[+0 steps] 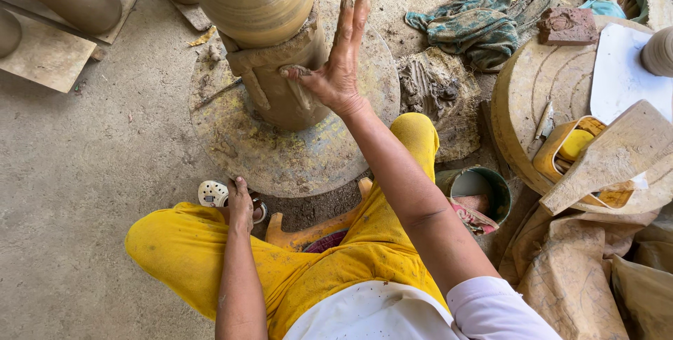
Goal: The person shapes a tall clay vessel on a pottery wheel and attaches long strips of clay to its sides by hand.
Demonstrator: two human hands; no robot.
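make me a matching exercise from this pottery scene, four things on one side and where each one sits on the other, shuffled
Things:
1. right hand
2. left hand
3. green cloth
4. small bucket

Places:
A. on the ground beyond the round wheel, crumpled
B. flat against the side of the clay pot, fingers stretched out
C. down by the yellow-clad knee, next to a white sandal
D. on the ground by the right thigh, beside the big round slab

Pairs: 1-B, 2-C, 3-A, 4-D
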